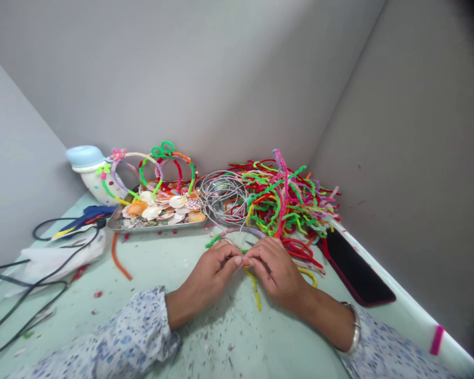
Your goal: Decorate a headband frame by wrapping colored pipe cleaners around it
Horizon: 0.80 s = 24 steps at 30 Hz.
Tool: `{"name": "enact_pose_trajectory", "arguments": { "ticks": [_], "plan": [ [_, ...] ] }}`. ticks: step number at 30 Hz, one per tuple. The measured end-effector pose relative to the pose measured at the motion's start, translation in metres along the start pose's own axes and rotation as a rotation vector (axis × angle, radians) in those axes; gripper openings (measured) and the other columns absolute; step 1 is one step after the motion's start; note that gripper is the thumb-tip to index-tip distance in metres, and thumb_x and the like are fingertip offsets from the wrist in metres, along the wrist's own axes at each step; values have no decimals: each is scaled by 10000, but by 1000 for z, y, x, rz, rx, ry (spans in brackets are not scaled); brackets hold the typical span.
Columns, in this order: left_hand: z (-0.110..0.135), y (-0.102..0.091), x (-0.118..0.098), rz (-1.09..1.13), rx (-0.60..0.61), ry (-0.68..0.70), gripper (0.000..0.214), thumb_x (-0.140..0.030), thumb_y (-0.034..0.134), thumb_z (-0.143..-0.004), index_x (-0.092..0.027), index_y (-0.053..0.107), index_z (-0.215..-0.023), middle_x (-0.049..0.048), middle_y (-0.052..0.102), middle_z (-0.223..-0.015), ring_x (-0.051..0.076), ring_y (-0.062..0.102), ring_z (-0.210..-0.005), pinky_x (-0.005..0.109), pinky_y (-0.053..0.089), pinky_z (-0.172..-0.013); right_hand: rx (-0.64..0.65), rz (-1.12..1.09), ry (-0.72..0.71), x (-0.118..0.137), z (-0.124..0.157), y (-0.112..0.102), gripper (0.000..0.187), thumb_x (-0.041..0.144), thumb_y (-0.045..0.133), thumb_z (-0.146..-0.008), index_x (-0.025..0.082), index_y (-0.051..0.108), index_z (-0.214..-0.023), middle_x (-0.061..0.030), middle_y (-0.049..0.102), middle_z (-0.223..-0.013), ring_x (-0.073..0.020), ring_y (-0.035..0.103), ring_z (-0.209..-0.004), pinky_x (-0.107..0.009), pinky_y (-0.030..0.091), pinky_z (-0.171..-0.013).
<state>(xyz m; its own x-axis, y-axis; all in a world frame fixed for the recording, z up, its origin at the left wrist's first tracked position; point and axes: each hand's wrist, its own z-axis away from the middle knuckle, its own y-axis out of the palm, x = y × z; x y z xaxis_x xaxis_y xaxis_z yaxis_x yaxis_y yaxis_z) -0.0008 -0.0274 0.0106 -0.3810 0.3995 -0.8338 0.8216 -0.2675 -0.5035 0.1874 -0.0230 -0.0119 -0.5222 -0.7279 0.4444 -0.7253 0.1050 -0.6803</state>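
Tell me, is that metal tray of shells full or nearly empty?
Full, by the look of it: shells heaped across the metal tray hide most of its floor.

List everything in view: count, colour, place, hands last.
Bottle: one, white and blue, back left.
Hoops: several, multicoloured, at the tray.
Tray: one, silver, back.
Shells: many, white and orange, in tray.
Wire: one tangle, silver, centre back.
Fuzzy sticks: many, multicoloured, right of wire.
Slab: one, black, right.
Cable: count unclear, black, left.
Bag: one, white, left.
Unclear item: one, blue, behind bag.
Strip: one, orange, before tray.
Tab: one, pink, table edge.
Scraps: many, red, table.
Table: one, pale green, beneath.
Walls: three, grey, around.
Arc: one, lilac, behind hands.
Strand: one, yellow, between hands.
Bangle: one, silver, right wrist.
Sleeves: two, white-blue, forearms.
Left hand: one, centre.
Right hand: one, centre.
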Motion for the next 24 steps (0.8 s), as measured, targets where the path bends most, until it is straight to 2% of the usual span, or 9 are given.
{"name": "enact_pose_trajectory", "arguments": {
  "ticks": [3, 7, 10, 13, 16, 20, 24],
  "plan": [
    [2, -1, -1, -13, -17, 24, 207, -268, 444, -938, -182, 621, -874, 24, 590, -881, 171, 536, -876, 298, 394, -805, -6, -19, 26, 0, 0, -1, 102, 169, 465, -908, 199, 561, -896, -41, 607, -838, -203, 525, -814, -365, 375, -764],
    [3, -1, 2, 10, -159, 3, 165, -242, 475, -918, -196, 573, -1043, 53, 578, -1039, 188, 530, -994, 331, 407, -886, -39, -44, 73, 2, 0, -3, 98, 181, 469, -913, 197, 564, -894, -40, 593, -827, -203, 522, -808, -362, 376, -761],
    [3, 1, 5, 137, -280, -59, 236, -257, 489, -911, -210, 487, -1142, 66, 563, -1098, 190, 541, -1021, 344, 438, -897, -100, -79, 142, 2, 0, -4, 105, 188, 467, -920, 200, 565, -885, -34, 590, -824, -195, 524, -812, -353, 385, -770],
    [3, 3, 5, 278, -331, -126, 285, -316, 512, -902, -216, 445, -1160, 66, 572, -1075, 189, 567, -985, 334, 487, -839, -162, -91, 194, 2, 1, -5, 105, 204, 467, -926, 202, 569, -900, -37, 597, -851, -194, 530, -832, -348, 391, -778],
    [2, 5, 3, 367, -333, -162, 303, -355, 537, -883, -207, 458, -1136, 59, 590, -1020, 188, 586, -942, 320, 511, -786, -167, -80, 188, 2, 1, -5, 109, 207, 463, -928, 203, 568, -898, -40, 600, -855, -198, 534, -833, -354, 388, -784],
    [-1, 7, 5, 386, -275, -218, 327, -317, 617, -826, -185, 497, -1100, 29, 616, -907, 160, 602, -832, 294, 501, -746, -115, -46, 137, 3, -1, -4, 102, 200, 471, -920, 201, 562, -875, -37, 594, -813, -201, 533, -801, -359, 379, -769],
    [-4, 8, 11, 461, -197, -316, 285, -303, 684, -758, -161, 557, -970, -15, 618, -727, 106, 568, -614, 223, 443, -577, -73, -1, 95, 3, -2, -3, 109, 202, 471, -915, 197, 569, -870, -37, 587, -784, -201, 524, -775, -356, 375, -742]
  ]
}}
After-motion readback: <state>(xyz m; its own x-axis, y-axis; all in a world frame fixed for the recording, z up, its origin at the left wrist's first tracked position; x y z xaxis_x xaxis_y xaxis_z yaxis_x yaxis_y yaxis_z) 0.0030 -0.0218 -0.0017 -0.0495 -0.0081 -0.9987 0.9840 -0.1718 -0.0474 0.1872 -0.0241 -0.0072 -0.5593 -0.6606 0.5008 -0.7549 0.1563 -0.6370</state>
